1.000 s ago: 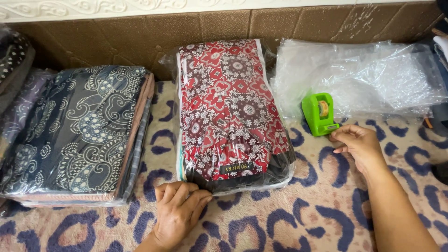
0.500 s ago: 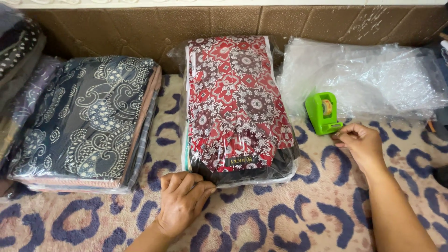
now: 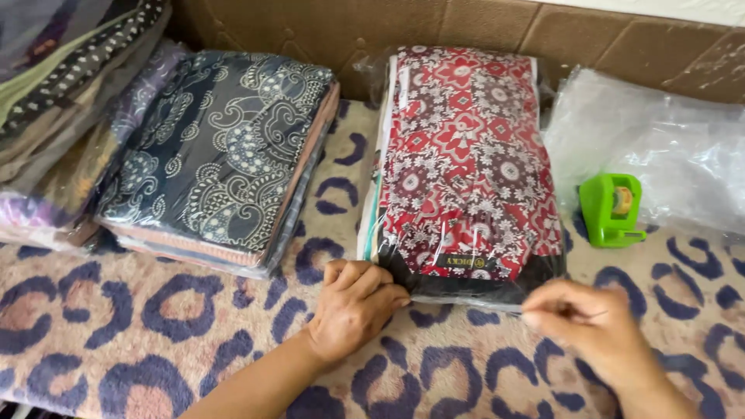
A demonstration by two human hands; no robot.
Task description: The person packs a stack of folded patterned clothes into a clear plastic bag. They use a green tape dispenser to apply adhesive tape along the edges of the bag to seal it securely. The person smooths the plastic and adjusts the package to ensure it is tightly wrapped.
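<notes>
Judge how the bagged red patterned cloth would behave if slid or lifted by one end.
The red cloth pack wears glossy clear plastic, so it probably slides easily on the rug. Folded fabric likely sags when lifted by one end. It lies flat, unlikely to roll.

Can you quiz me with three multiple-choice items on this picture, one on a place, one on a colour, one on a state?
1. Where does the tape dispenser stand?
A. right of the red patterned packet
B. on the dark paisley stack
C. under the left hand

2. What colour is the dispenser?
A. blue
B. green
C. orange

3. What is the left hand doing?
A. lifted off everything
B. holding the dispenser
C. pressing on the packet's near edge

Answers: A, it sits on the spotted mat beside the packet's right side; B, its body is bright green; C, the fingers rest on the wrapped edge.
</notes>
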